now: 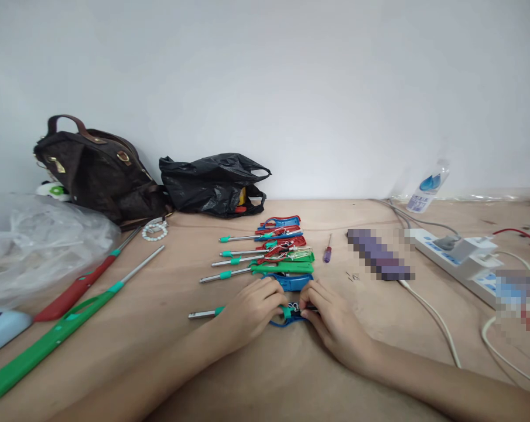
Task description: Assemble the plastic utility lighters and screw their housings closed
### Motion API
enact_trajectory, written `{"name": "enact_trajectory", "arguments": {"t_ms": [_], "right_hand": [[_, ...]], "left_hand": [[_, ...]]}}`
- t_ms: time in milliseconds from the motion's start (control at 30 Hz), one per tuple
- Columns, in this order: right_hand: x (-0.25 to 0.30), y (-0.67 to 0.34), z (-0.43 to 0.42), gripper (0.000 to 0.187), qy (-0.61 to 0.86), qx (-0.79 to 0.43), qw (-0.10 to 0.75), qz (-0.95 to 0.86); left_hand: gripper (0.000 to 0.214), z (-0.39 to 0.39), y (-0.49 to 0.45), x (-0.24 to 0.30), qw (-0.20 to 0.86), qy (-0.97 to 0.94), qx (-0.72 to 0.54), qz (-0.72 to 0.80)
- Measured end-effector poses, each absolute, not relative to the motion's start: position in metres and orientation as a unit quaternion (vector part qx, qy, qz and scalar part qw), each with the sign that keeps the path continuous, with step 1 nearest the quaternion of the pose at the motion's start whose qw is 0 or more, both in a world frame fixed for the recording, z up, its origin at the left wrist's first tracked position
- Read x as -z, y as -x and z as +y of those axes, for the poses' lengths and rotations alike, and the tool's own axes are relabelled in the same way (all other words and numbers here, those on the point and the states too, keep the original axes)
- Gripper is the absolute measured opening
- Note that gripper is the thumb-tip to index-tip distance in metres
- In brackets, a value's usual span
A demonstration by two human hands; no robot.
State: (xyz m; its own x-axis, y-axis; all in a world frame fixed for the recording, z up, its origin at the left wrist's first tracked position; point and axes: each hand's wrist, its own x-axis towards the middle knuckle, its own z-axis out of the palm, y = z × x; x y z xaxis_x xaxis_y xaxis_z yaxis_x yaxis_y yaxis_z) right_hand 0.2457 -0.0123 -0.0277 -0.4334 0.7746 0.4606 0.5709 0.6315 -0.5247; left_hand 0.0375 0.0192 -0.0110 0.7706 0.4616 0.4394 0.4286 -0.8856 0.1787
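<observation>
We see an opened blue lighter (289, 320) on the bench (265, 387), directly beneath both hands. The left hand (258, 310) curls its fingers closed over the middle, probably to keep the lighter steady. The right hand (330, 313) has thumb and fingers drawn together at the handle end, seemingly for fine work, though we cannot tell exactly which part they pinch. A blue shell half (295, 283) sits just beyond the fingers, likely kept near its mate. Farther off, other lighters (286, 252) lie in a row, perhaps for order; a screwdriver (327, 255) and screws (351, 276) rest beyond the right hand, within reach, we think. Our lighter shows a silvery tube jutting past the left hand, teal fittings and thin pale wires bared.
</observation>
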Motion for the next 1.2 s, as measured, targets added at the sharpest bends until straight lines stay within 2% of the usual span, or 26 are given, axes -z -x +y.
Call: {"name": "enact_trajectory", "arguments": {"t_ms": [267,567,1200], "right_hand": [[0.03,-0.247,-0.012,0.018,0.387,-0.127,0.338,-0.848],[0.031,-0.247,-0.012,0.018,0.393,-0.129,0.339,-0.845],[0.032,-0.248,-0.013,0.015,0.389,-0.133,0.33,-0.85]], "left_hand": [[0.02,0.019,-0.037,0.013,0.027,-0.944,-0.228,0.237],[0.025,0.021,-0.035,0.025,-0.071,-0.948,-0.243,0.195],[0.033,0.023,-0.034,0.026,-0.064,-0.944,-0.258,0.194]]}}
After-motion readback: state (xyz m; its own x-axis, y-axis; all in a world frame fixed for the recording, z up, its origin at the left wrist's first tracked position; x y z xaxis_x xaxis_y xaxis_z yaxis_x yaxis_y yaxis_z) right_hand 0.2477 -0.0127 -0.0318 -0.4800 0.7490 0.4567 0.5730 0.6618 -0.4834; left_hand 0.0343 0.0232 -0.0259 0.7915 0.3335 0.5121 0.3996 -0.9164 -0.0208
